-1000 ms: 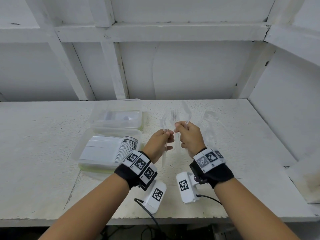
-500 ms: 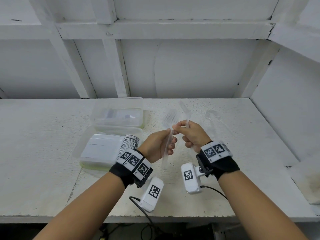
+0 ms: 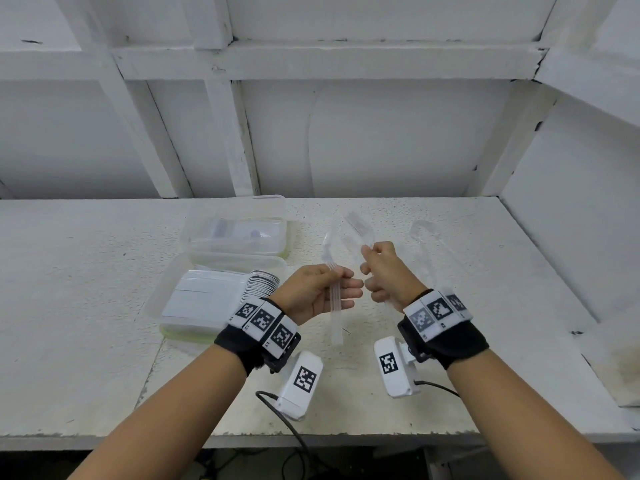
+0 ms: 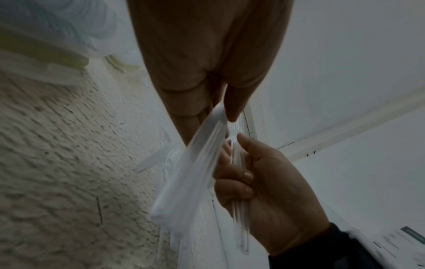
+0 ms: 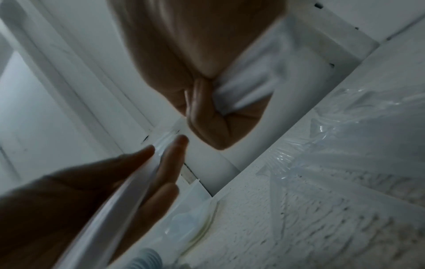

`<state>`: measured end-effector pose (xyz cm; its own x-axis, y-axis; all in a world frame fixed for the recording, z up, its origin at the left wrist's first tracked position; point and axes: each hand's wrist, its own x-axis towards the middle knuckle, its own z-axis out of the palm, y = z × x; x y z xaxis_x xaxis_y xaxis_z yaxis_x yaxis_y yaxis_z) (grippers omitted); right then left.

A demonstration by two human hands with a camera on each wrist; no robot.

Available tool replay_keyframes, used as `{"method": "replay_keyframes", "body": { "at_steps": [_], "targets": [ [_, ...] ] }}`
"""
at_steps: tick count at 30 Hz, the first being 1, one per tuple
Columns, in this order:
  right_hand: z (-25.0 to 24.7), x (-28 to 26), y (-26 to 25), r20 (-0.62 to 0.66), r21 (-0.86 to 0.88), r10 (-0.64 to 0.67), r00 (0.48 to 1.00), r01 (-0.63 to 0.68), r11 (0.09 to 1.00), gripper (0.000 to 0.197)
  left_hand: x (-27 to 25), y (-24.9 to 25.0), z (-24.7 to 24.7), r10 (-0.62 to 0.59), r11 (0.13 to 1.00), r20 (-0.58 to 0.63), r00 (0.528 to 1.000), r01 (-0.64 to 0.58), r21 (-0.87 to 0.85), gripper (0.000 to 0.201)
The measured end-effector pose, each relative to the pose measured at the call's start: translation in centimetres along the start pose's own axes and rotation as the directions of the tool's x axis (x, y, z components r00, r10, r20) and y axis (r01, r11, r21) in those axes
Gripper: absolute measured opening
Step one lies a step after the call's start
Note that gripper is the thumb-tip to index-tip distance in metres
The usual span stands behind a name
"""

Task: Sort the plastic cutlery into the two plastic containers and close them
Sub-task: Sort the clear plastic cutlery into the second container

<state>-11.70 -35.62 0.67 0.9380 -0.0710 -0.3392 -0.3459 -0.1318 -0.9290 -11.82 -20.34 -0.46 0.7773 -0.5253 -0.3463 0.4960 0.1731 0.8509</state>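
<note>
In the head view my left hand (image 3: pixel 343 282) pinches a bunch of clear plastic cutlery (image 3: pixel 335 306) between thumb and fingers, handles hanging toward the table. My right hand (image 3: pixel 372 258) grips a second bunch of clear forks (image 3: pixel 358 230), their tines pointing up and away. The hands are a little apart. Two clear containers stand open at the left: the near container (image 3: pixel 157 299) holds stacked white cutlery, the far container (image 3: pixel 239 247) holds a few pieces. The left wrist view shows the left hand's pinched bundle (image 4: pixel 190 172) and the right hand (image 4: pixel 264 182) curled round clear handles.
A crumpled clear plastic bag (image 3: pixel 429 244) lies on the white table (image 3: pixel 86 271) to the right of my hands, also showing in the right wrist view as a bag (image 5: pixel 356 145). White walls close in the back and right side. The table's front edge runs under my forearms.
Both hands were together on one bunch of cutlery. They have since drawn apart, the left keeping one bunch lower down, the right lifting the forks away to the right.
</note>
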Motion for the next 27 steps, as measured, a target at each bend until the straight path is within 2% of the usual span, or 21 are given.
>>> {"method": "replay_keyframes", "body": {
  "at_steps": [3, 5, 8, 11, 15, 18, 23, 27],
  "targets": [
    [0.4, -0.1, 0.6, -0.076, -0.05, -0.138, 0.988, 0.134, 0.99, 0.012, 0.4, -0.2, 0.0, 0.036, 0.999, -0.086, 0.996, -0.035, 0.017, 0.017],
    [0.6, -0.3, 1.0, -0.117, -0.108, -0.262, 0.958, 0.249, 0.962, 0.015, 0.6, -0.3, 0.1, 0.058, 0.998, -0.136, 0.989, -0.054, 0.036, 0.016],
    [1.0, -0.3, 1.3, -0.164, -0.177, -0.355, 0.921, 0.326, 0.929, 0.02, 0.8, -0.4, 0.3, 0.085, 0.996, -0.174, 0.981, -0.079, 0.042, 0.026],
    [1.6, -0.4, 1.5, -0.2, -0.16, -0.372, 0.907, 0.344, 0.925, 0.016, 1.0, -0.5, 0.5, 0.099, 0.994, -0.182, 0.978, -0.089, 0.063, 0.033],
    [2.2, -0.4, 1.5, -0.22, -0.129, -0.348, 0.911, 0.326, 0.936, 0.021, 0.9, -0.5, 0.8, 0.118, 0.992, -0.162, 0.98, -0.108, 0.072, 0.032],
    [2.4, -0.6, 1.3, -0.207, -0.165, -0.389, 0.898, 0.36, 0.918, 0.014, 0.8, -0.6, 0.8, 0.123, 0.991, -0.137, 0.983, -0.114, 0.068, 0.03],
    [2.4, -0.6, 1.5, -0.17, -0.323, -0.467, 0.868, 0.398, 0.858, 0.019, 0.8, -0.6, 0.6, 0.14, 0.99, -0.135, 0.981, -0.138, 0.024, 0.023],
    [2.5, -0.7, 1.5, -0.106, -0.362, -0.428, 0.898, 0.366, 0.857, 0.024, 0.9, -0.7, 0.4, 0.12, 0.992, -0.141, 0.983, -0.114, 0.046, 0.02]
  ]
}}
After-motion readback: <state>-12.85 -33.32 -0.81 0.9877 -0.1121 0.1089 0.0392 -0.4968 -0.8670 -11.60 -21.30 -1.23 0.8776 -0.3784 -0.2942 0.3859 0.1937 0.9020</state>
